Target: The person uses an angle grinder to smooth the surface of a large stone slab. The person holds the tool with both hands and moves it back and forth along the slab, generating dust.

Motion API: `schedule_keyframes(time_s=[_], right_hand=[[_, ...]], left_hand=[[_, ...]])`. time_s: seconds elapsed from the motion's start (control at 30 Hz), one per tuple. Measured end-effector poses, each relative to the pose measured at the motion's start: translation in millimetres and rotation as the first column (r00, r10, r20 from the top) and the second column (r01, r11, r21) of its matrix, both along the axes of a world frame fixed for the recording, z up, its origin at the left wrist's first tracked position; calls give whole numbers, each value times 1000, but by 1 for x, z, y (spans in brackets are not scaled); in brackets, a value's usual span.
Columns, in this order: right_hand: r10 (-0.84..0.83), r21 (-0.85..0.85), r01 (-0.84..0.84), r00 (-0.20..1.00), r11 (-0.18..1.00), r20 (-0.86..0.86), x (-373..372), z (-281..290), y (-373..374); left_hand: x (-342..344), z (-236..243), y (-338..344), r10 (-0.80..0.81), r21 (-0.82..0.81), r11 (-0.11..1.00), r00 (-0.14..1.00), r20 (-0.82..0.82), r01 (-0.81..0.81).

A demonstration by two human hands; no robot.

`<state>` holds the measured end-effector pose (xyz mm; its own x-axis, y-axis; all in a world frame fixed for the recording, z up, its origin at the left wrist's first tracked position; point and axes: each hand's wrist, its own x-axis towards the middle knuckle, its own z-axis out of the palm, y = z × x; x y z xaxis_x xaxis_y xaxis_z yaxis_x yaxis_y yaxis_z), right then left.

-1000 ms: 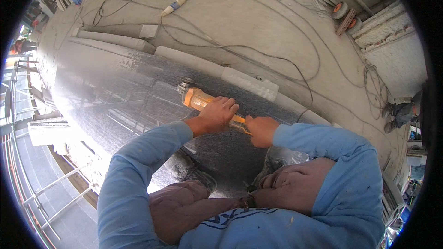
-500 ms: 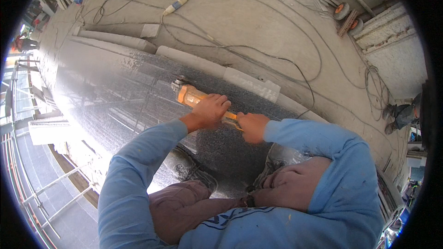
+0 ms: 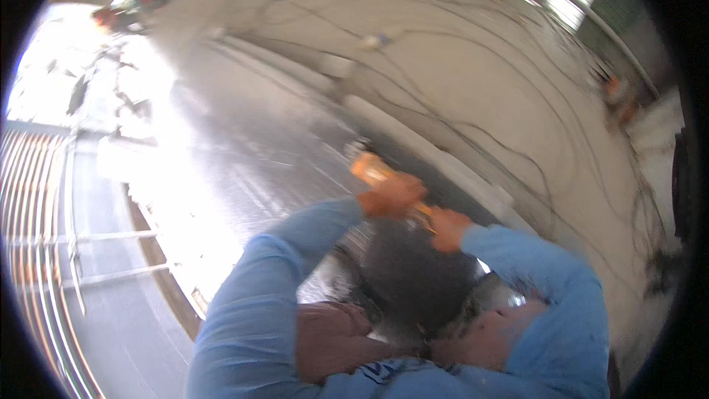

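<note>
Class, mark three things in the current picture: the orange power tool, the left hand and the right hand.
Orange power tool (image 3: 372, 169), head view: front part of its body.
Left hand (image 3: 399, 194), head view: back of the hand.
Right hand (image 3: 448, 229), head view: middle of the hand.

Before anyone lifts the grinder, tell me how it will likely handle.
The grinder should be stiff, as it looks hard and straight. With its head jutting beyond the left hand, it may feel front-heavy. Pushed along the slab, it could slide, since that surface looks shiny.
</note>
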<state>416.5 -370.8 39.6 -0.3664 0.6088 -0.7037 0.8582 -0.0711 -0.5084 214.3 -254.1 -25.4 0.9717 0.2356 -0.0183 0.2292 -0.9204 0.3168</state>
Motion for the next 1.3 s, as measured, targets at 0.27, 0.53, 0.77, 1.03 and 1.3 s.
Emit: schedule_keyframes(time_s=[0.27, 0.53, 0.77, 1.03, 1.3], right_hand=[[41, 11, -42, 996, 999, 82, -10, -9, 12], [21, 12, -22, 993, 1000, 120, 15, 5, -18], [46, -21, -44, 990, 999, 130, 29, 24, -43], [46, 126, -32, 993, 991, -108, 49, -13, -61], [4, 28, -4, 1000, 1000, -11, 39, 16, -43]], left_hand=[[-6, -11, -6, 23, -54, 998, 1000, -4, -24], [27, 0, -33, 3, -96, 995, 1000, -10, -4], [44, -3, -62, 0, -101, 995, 997, -77, -8], [47, 5, -69, 90, -195, 975, 992, -87, -106], [43, 18, -58, -1, -154, 988, 1000, 27, 6]])
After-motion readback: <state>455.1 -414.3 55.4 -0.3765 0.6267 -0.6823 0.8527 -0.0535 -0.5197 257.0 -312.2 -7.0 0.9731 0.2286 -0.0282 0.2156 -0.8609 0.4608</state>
